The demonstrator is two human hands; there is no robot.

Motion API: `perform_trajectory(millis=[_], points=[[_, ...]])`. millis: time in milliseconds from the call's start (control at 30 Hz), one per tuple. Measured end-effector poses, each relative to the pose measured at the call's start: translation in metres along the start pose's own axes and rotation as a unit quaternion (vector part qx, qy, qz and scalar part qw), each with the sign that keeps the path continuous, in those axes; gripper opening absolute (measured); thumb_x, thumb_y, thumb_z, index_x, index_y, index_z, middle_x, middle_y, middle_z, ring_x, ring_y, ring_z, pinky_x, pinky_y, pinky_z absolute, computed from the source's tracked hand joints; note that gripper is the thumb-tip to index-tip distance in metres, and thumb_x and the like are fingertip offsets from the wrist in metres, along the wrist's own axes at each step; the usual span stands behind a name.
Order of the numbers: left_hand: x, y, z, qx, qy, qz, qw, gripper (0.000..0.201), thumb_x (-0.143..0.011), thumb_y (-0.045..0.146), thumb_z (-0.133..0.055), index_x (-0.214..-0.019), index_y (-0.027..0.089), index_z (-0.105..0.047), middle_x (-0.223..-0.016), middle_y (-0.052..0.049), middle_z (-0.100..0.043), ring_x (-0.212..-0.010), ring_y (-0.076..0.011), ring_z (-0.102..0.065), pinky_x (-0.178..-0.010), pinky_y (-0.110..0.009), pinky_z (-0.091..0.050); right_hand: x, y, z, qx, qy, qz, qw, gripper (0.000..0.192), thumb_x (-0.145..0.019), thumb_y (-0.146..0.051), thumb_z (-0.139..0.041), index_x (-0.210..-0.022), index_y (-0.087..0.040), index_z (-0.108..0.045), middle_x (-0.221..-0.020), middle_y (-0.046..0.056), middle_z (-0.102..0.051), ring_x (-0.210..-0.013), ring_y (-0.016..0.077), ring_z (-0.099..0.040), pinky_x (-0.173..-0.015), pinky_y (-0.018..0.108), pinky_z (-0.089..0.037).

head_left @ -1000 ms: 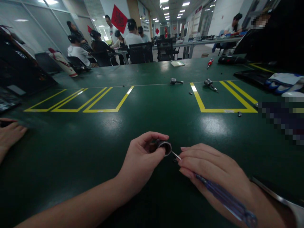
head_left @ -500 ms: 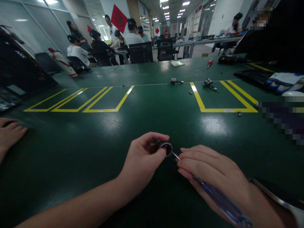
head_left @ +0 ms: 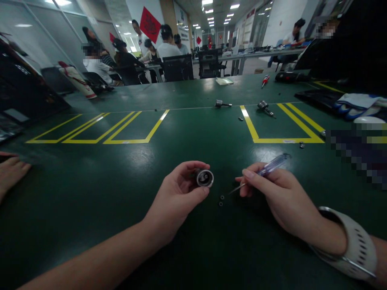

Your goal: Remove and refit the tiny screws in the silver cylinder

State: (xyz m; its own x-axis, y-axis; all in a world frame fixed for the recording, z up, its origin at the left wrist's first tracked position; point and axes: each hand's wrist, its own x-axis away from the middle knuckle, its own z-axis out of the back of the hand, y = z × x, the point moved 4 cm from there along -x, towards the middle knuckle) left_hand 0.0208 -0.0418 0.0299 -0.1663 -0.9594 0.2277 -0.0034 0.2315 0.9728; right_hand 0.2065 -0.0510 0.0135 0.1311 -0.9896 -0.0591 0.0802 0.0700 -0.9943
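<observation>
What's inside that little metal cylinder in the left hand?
The metal cylinder in the left hand shows its open end: a shiny rim around a dark hollow with something pale inside, too blurred to identify. Fingers cover its back.

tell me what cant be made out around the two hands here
Head view only:
- metal cylinder: its back half, hidden by the left hand.
- two small parts on the table: too small to identify.
- screwdriver: its grip, covered by the right hand.
</observation>
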Motion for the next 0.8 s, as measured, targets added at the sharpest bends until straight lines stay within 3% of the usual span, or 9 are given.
perform_trajectory(millis=[267,433,500,600,700,800], points=[[0.002,0.001,-0.001,0.036,-0.021,0.005,0.999,0.038,-0.066,0.011,-0.073,-0.1,0.018,-0.059,-0.11,-0.005,-0.066,-0.098,-0.019,-0.063,-0.087,-0.033,-0.049,-0.003,-0.003,-0.005,0.086,-0.038,-0.003,0.996,0.024,-0.088,-0.037,-0.051,-0.078,-0.017,-0.06,-0.066,0.001,-0.064,-0.063,0.0146,-0.061,-0.061,0.028,-0.048],[0.002,0.0,-0.001,0.057,-0.02,0.009,0.998,0.04,-0.065,0.011,-0.073,-0.102,0.019,-0.06,-0.108,-0.005,-0.066,-0.1,-0.0205,-0.062,-0.088,-0.034,-0.048,0.003,-0.015,-0.009,0.215,-0.054,0.079,0.972,0.024,-0.09,-0.031,-0.047,-0.073,-0.019,-0.059,-0.064,0.001,-0.063,-0.06,0.0151,-0.06,-0.055,0.028,-0.047],[0.002,0.0,-0.002,0.07,-0.023,0.019,0.997,0.04,-0.066,0.012,-0.073,-0.103,0.018,-0.06,-0.106,-0.005,-0.067,-0.099,-0.0205,-0.062,-0.089,-0.034,-0.048,0.009,-0.022,-0.011,0.251,-0.056,0.148,0.955,0.02,-0.089,-0.026,-0.047,-0.073,-0.02,-0.058,-0.066,0.001,-0.063,-0.063,0.016,-0.061,-0.061,0.03,-0.049],[0.003,0.0,-0.002,0.082,-0.028,0.035,0.996,0.041,-0.067,0.009,-0.071,-0.106,0.018,-0.059,-0.104,-0.005,-0.068,-0.099,-0.0191,-0.063,-0.09,-0.031,-0.046,0.017,-0.028,-0.017,0.293,-0.077,0.244,0.921,0.014,-0.087,-0.016,-0.047,-0.079,-0.019,-0.058,-0.072,0.002,-0.064,-0.071,0.0175,-0.061,-0.082,0.04,-0.049],[0.003,0.0,-0.001,0.083,-0.016,0.047,0.995,0.042,-0.067,0.01,-0.071,-0.107,0.017,-0.06,-0.105,-0.006,-0.068,-0.099,-0.0184,-0.062,-0.091,-0.03,-0.045,0.021,-0.027,-0.021,0.315,-0.108,0.276,0.901,0.012,-0.086,-0.012,-0.047,-0.084,-0.018,-0.058,-0.076,0.003,-0.064,-0.075,0.0183,-0.061,-0.091,0.047,-0.045],[0.002,-0.002,0.0,0.072,-0.017,0.052,0.996,0.041,-0.069,0.016,-0.073,-0.108,0.018,-0.06,-0.104,-0.005,-0.068,-0.097,-0.0173,-0.062,-0.09,-0.029,-0.046,0.023,-0.028,-0.02,0.305,-0.104,0.305,0.896,0.012,-0.086,-0.011,-0.049,-0.086,-0.019,-0.057,-0.079,0.003,-0.065,-0.076,0.0169,-0.062,-0.092,0.045,-0.046]])
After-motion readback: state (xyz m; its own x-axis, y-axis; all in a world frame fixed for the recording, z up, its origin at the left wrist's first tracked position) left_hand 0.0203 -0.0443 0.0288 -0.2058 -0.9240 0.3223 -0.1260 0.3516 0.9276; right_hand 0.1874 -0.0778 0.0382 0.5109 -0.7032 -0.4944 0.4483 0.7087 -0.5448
